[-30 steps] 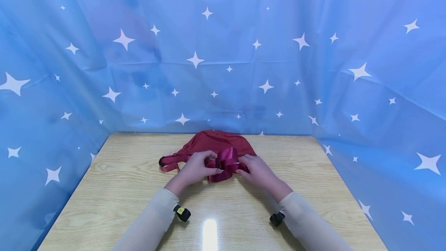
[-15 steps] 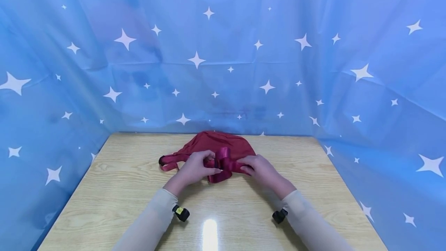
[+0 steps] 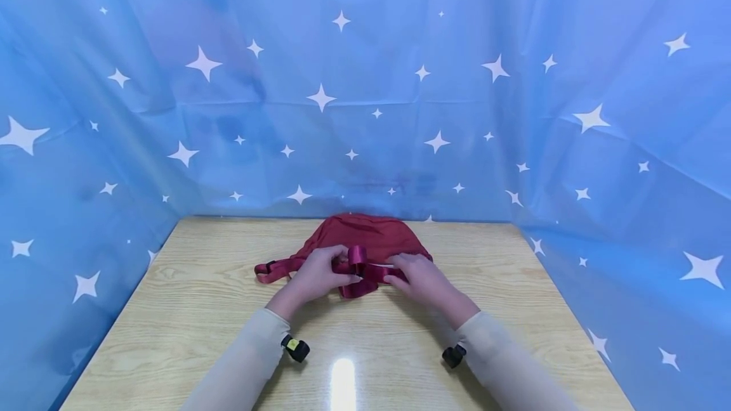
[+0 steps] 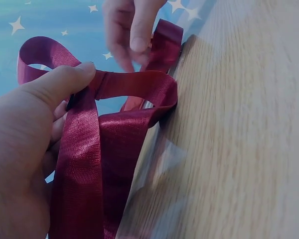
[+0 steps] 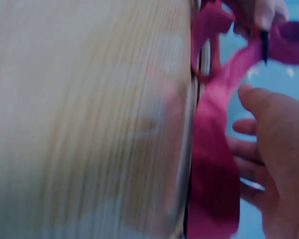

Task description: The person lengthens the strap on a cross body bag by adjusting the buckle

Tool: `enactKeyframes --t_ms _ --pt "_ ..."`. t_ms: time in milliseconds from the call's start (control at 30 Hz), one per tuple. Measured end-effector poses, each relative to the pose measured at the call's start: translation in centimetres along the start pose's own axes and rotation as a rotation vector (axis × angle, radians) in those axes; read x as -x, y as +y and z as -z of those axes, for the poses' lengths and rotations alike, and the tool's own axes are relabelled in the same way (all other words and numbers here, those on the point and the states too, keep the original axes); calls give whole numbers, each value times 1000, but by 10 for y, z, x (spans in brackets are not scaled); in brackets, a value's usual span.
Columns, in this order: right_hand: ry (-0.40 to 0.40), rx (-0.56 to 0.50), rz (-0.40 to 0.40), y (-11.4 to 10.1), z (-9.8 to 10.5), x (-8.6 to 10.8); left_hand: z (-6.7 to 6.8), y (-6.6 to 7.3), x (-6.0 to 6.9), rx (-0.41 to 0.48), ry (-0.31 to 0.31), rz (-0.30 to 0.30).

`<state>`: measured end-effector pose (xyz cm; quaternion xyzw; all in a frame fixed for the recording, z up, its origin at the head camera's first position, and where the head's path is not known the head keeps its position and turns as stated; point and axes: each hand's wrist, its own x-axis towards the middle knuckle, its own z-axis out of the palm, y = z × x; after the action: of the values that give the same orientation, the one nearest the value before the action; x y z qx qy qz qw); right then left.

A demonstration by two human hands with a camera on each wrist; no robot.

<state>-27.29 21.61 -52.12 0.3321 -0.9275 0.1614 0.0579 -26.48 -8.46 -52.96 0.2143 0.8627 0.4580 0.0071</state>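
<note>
A dark red cloth bag (image 3: 365,236) lies near the table's back edge, its shiny strap (image 4: 82,164) looped in front. My left hand (image 3: 316,274) pinches the strap between thumb and fingers, by a small black slider (image 5: 265,46) that shows in the right wrist view. A short strap loop (image 4: 42,52) sticks up beyond the left thumb. My right hand (image 3: 425,278) is beside the strap's right part; in the right wrist view its thumb and fingers are spread apart, with the strap next to them rather than between them. That view is blurred.
The wooden table (image 3: 365,347) extends toward me and to both sides. A blue curtain with white stars (image 3: 365,81) stands behind and along the sides. Black wrist cameras (image 3: 297,349) sit on both sleeves.
My right hand pulled the strap rightward, then came back slightly left and loosened. The upright loop shrank and shifted left. The strap's left end slid left, and the bag's right edge spread outward.
</note>
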Motion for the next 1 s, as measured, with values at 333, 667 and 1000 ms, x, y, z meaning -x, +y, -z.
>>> enactKeyframes --t_ms 333,667,1000 --pt "70 -296 -42 -19 -15 -15 2 -3 2 -2 -6 0" --pt "115 -246 -5 12 -6 -2 13 -10 5 22 -1 45" --pt "-13 -211 -67 -6 -6 -9 14 -8 5 7 -1 -4"
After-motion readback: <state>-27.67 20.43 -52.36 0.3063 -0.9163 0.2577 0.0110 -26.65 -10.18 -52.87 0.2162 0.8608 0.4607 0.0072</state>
